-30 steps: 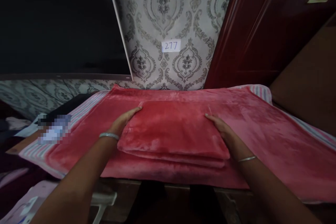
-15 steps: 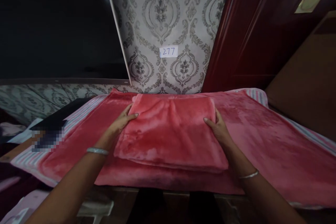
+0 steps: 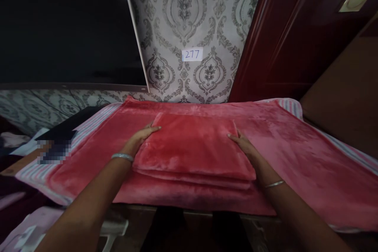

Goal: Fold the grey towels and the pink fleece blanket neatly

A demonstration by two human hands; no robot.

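Note:
A plush red-pink blanket point(image 3: 191, 145), folded into a rectangle with layered front edges, lies on a larger spread cloth of the same colour point(image 3: 295, 173). At its left edge is my left hand point(image 3: 144, 134), thumb on top and the other fingers tucked behind the side. My right hand point(image 3: 242, 143) grips the right edge the same way, its thumb resting on the plush top. The fingers beneath the edges are mostly hidden. Both wrists wear bangles.
A large dark screen point(image 3: 65, 27) hangs at the left. Patterned wallpaper carries a paper label point(image 3: 192, 54) marked 277. At the right stand a dark red door point(image 3: 283, 47) and a brown panel point(image 3: 345, 86). A black flat object point(image 3: 73, 120) lies by the cloth's left side.
The folded blanket has come down flatter on the spread cloth, its top smoother and its far edge nearer me. Both hands stay on its sides. The view has shifted slightly.

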